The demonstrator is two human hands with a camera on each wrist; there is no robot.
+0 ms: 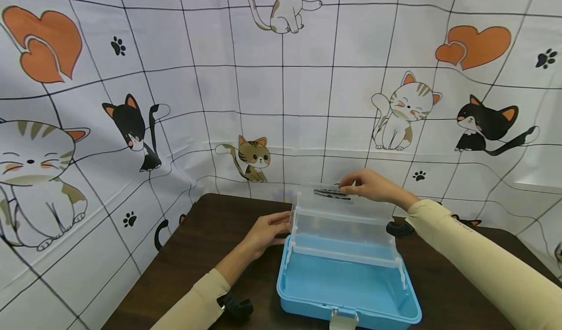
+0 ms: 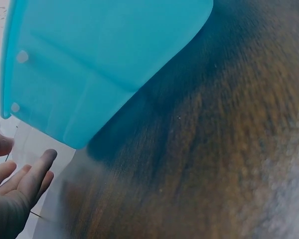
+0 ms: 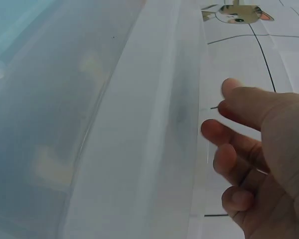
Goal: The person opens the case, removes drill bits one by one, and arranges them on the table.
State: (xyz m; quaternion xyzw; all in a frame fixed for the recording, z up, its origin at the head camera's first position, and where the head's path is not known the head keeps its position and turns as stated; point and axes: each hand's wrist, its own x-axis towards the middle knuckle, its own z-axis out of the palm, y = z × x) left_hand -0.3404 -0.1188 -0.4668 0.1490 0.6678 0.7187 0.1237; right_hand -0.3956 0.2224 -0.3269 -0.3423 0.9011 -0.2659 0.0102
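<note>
White wall cloth (image 1: 307,91), black-lined in squares, printed with cats, paw prints and, at far left and far right, orange hearts (image 1: 59,52). Before it, a dark brown wood-grain table (image 1: 184,271).

Left hand (image 1: 265,232), in a cream sleeve (image 1: 189,300) with a black wrist device (image 1: 237,306): at the left edge of the lid, fingers extended and spread, thumb apart, grasping nothing; contact with the lid cannot be told.

One storage box (image 1: 303,304), sky-blue, rounded corners, standing open on the table, slightly right of centre; smooth interior, pale latch (image 1: 344,319) on the near side, white round studs (image 2: 22,56) on the left wall. Translucent colourless lid (image 1: 340,208) raised at the far side; below it a translucent tray section (image 1: 342,230) with a white crossbar, carried on slim white hinge arms (image 1: 401,270).

Dark streaks (image 1: 331,193) at the lid's far edge; whether lying on it or showing through it is unclear.

Right hand (image 1: 366,186): at the far edge of the lid, fingers loosely bent, nothing seen between them. Black wrist device (image 1: 399,228); cream right sleeve (image 1: 474,252) bearing small dark lettering (image 1: 462,225), too small to read.
</note>
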